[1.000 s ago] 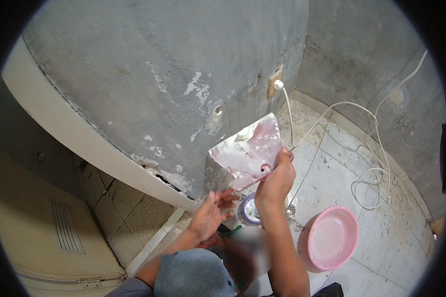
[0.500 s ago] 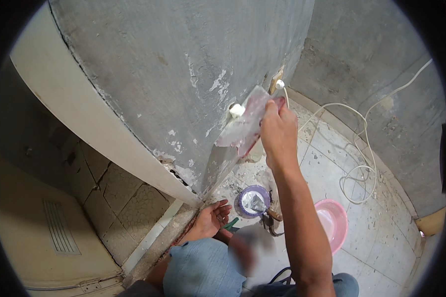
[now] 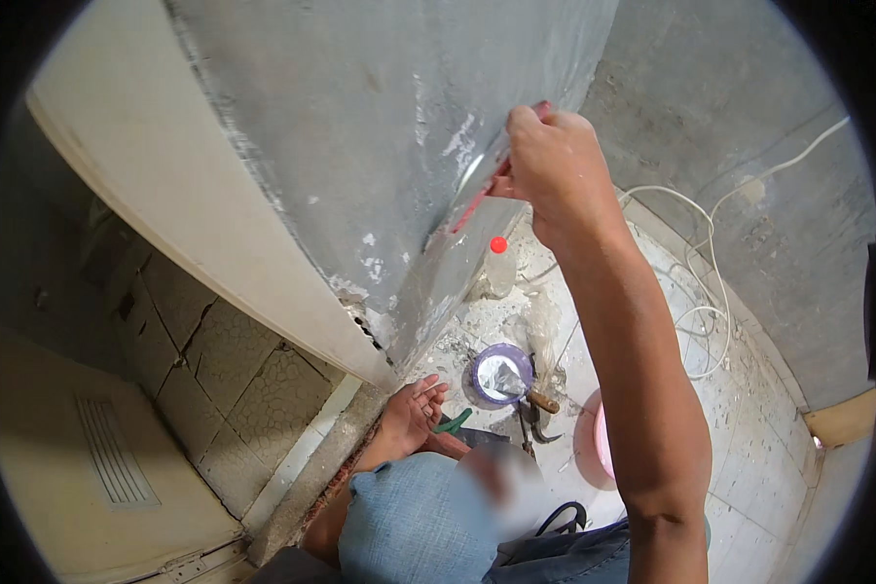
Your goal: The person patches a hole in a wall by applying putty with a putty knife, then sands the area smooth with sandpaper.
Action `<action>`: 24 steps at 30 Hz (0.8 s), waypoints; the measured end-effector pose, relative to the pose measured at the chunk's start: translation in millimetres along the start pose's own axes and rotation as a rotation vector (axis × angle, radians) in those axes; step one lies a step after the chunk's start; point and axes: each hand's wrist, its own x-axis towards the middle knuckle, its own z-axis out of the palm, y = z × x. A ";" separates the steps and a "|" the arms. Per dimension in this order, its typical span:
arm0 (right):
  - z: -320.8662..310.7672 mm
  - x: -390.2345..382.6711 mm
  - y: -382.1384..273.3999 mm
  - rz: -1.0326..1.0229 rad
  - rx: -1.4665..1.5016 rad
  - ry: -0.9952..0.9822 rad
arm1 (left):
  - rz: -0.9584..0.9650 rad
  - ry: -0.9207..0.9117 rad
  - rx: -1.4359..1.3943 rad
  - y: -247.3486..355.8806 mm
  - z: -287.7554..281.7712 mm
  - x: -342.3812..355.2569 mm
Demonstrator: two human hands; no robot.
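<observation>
- Against the gray wall (image 3: 360,107), seen in the head view, a flat board (image 3: 465,195) with a pinkish-red edge is standing nearly edge-on to the camera; its broad face is mostly hiding from sight, its lower end seems to be touching the plaster, and blur is softening its outline.
- At the board's upper part, the right hand (image 3: 555,161) is closing firmly around it; the back of the hand is facing the camera and concealing most of the grip.
- Low beside a denim-covered knee (image 3: 409,526), the left hand (image 3: 416,417) is lying half unfurled, its fingers loosely curling; it is holding nothing that can be made out, and the knee is covering part of its forearm.
- Just right of that hand, a green handle (image 3: 453,421) is showing; its other end is hard to make out.
- On the tiled floor, a purple tub (image 3: 477,378) is holding white paste; a wooden-handled tool (image 3: 543,401) is leaning out of it, and a dark metal tool (image 3: 530,428) is lying just beside.
- Nearer the wall, a red-capped bottle (image 3: 499,265) is standing; some clear plastic (image 3: 545,336) is lying near it.
- Behind the right forearm, a pink basin (image 3: 602,443) is largely disappearing; a pale cable (image 3: 712,263) is looping beyond, partly cut off by the arm.
</observation>
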 end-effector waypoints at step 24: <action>-38.5 0.6 117.5 -0.118 0.102 0.217 | 0.078 0.061 -0.040 13.1 -20.9 -31.2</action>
